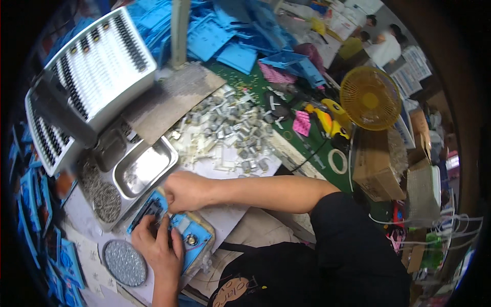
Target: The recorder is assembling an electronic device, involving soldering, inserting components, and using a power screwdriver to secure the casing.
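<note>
Left of centre we see a glossy, rectangular silver metal tray [148,165] and, lower, a smooth, boxy blue plastic casing [180,223].

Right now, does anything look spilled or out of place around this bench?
Yes. The silver and white parts lie in a loose heap, not in a tray; beyond them, tiny pale bits are strewn over the green surface, as if spilled. The blue panels are piled askew. No plain damage shows on the blue case.
</note>
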Demonstrator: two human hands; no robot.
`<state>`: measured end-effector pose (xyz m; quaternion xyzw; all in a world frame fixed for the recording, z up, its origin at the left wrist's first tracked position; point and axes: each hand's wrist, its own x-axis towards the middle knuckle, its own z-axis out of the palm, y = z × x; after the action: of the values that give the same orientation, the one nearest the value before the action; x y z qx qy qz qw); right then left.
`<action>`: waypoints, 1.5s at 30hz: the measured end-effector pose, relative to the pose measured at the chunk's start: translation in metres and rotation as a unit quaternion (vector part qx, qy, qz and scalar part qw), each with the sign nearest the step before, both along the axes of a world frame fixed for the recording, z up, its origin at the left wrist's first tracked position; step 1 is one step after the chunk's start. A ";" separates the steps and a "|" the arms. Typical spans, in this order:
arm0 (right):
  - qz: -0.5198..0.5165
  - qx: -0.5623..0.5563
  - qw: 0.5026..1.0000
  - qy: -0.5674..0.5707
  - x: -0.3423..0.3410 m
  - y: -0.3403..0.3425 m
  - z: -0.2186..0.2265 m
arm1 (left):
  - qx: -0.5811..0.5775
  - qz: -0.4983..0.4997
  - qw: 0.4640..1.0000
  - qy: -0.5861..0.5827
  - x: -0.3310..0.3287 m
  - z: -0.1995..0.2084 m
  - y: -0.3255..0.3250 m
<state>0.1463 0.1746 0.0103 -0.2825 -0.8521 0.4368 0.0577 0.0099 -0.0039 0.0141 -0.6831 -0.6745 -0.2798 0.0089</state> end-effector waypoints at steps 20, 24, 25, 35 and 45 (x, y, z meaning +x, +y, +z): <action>-0.598 -0.015 0.766 0.236 0.075 0.391 -0.005 | 0.001 0.038 0.996 -0.075 -0.024 0.002 0.038; -0.582 -0.132 0.737 0.315 0.100 0.436 -0.023 | -0.012 0.023 0.999 -0.019 -0.031 0.006 0.042; -0.553 -0.198 0.716 0.376 0.097 0.437 -0.020 | -0.006 0.028 1.000 -0.011 -0.032 0.007 0.036; -0.519 -0.281 0.661 0.463 0.162 0.252 0.034 | 0.029 -0.007 0.995 -0.094 -0.041 0.009 0.021; -0.440 -0.374 0.527 0.623 0.252 0.380 0.030 | 0.122 0.062 0.956 -0.261 -0.041 0.021 0.013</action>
<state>0.3987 0.5546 0.0405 -0.2736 -0.1257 0.6994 0.6482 -0.0312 0.0093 0.0355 -0.5372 -0.6548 -0.5275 -0.0668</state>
